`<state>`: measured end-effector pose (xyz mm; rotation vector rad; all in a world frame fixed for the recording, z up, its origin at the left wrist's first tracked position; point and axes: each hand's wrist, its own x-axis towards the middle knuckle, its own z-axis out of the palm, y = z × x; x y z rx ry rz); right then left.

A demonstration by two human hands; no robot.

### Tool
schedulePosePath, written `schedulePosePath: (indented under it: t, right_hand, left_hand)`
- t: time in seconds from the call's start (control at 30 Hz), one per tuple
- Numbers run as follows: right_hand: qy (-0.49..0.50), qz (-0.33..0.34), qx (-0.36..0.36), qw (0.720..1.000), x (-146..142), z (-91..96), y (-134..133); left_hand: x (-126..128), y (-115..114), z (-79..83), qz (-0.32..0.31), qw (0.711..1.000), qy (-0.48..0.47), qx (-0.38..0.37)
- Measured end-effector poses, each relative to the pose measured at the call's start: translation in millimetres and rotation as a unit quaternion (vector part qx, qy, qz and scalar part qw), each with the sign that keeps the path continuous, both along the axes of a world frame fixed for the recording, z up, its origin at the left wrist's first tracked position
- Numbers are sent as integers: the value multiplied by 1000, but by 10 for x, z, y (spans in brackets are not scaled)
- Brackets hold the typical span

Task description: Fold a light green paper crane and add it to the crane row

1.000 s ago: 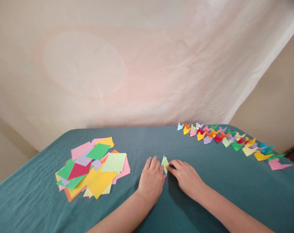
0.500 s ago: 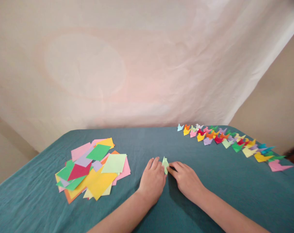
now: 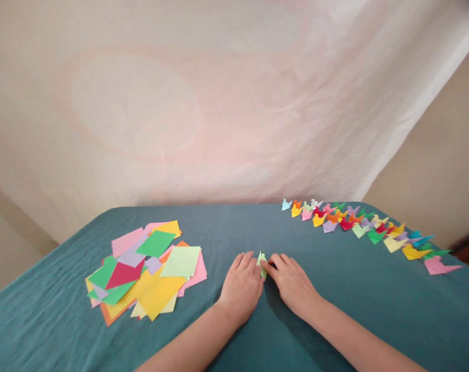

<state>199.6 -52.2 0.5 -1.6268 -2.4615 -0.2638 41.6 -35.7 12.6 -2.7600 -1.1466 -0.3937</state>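
A small pale green folded paper (image 3: 262, 257) with pointed tips lies between my hands at the middle of the table. My left hand (image 3: 243, 281) rests on the cloth with its fingers together, holding the paper's left edge; its thumb is mostly hidden. From the other side, my right hand (image 3: 291, 281) is closed on the paper, with a fingertip pressed over its right part. The paper's lower end is partly covered by the fingers.
Loose coloured paper squares (image 3: 160, 294) lie overlapping in a pile on the left. Rows of small folded paper birds (image 3: 358, 230) run along the back right edge. A dark green cloth (image 3: 234, 227) covers the table, and a pale sheet (image 3: 234, 119) hangs behind.
My right hand has shifted slightly left, and its fingertip now covers more of the green paper. The left hand stays nearly in place. The view has shifted very slightly.
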Motion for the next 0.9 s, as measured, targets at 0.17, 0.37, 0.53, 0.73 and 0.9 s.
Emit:
schedulePosePath:
  t: [0.17, 0.37, 0.53, 0.73, 0.9]
  right_hand:
    - [-3, -8, 9, 1000, -19, 2, 36]
    - [-4, -13, 8, 1000, -32, 13, 63]
    - [-1, -13, 4, 1000, -39, 3, 62]
    - [87, 4, 3, 996, 39, -119, 68]
    - [220, 6, 5, 975, 104, -211, 81]
  left_hand:
    - [8, 0, -2, -1, 1000, -6, -8]
    - [2, -1, -5, -1, 1000, -3, -12]
    - [11, -8, 3, 1, 1000, -4, -17]
    - [-18, -12, -16, -2, 999, -32, -26]
    - [-70, 44, -29, -5, 992, -99, -72]
